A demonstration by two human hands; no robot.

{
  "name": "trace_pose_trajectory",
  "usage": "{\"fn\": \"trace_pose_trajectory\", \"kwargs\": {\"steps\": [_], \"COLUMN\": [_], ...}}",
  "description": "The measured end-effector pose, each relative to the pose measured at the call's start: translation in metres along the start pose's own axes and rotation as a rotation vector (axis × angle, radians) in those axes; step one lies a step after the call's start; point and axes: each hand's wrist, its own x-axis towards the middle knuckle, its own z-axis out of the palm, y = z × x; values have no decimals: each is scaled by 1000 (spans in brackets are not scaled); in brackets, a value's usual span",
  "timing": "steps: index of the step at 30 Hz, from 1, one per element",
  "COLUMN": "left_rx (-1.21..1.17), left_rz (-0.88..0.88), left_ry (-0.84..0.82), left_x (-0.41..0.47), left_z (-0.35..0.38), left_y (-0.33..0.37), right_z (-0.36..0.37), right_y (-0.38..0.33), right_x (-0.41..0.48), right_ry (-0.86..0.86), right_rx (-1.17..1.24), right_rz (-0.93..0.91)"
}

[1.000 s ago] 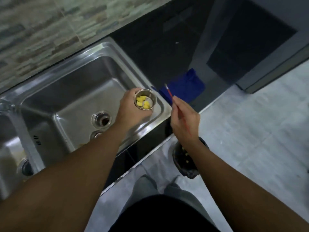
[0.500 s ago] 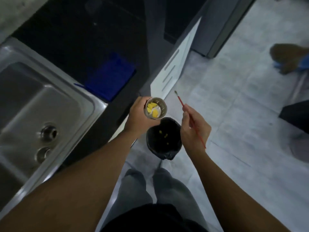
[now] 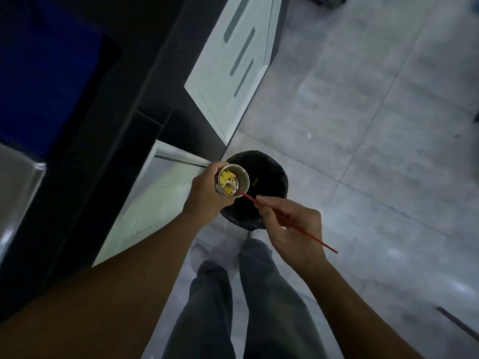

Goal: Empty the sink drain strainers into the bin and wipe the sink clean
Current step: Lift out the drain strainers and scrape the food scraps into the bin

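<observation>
My left hand (image 3: pixel 204 195) grips a round steel drain strainer (image 3: pixel 239 177) that holds yellow food scraps. It hovers over the near-left rim of a black bin (image 3: pixel 269 177) standing on the floor. My right hand (image 3: pixel 293 229) pinches a thin red stick (image 3: pixel 305 230), and the stick's tip pokes into the strainer among the scraps. A few yellow bits lie inside the bin. A corner of the steel sink (image 3: pixel 18 182) shows at the far left edge.
A blue cloth (image 3: pixel 46 73) lies on the dark counter (image 3: pixel 124 81) at upper left. White cabinet fronts (image 3: pixel 233 73) drop below the counter edge. Grey floor tiles (image 3: pixel 375 125) spread to the right. My legs (image 3: pixel 233 307) stand just behind the bin.
Both hands and the view have moved from the sink to over the bin. The red stick's tip, held free before, now reaches into the strainer.
</observation>
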Motion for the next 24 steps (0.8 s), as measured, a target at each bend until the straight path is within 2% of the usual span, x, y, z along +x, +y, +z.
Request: {"fn": "trace_pose_trajectory", "kwargs": {"steps": [6,9,18,24], "left_rx": [57,111,204,215], "left_rz": [-15,-14,-26,-43], "left_ry": [-90,-94,-159,-148], "left_x": [27,42,69,67], "left_z": [33,47,75,95], "left_y": [-31,-42,-69,-83], "right_z": [24,30,39,59], "right_y": [46,70,121,140], "right_x": [24,36,39,29], "right_ry": [-88,-106,-21,5], "right_rx": [132,94,179,45], "right_rz": [126,174,206,222]}}
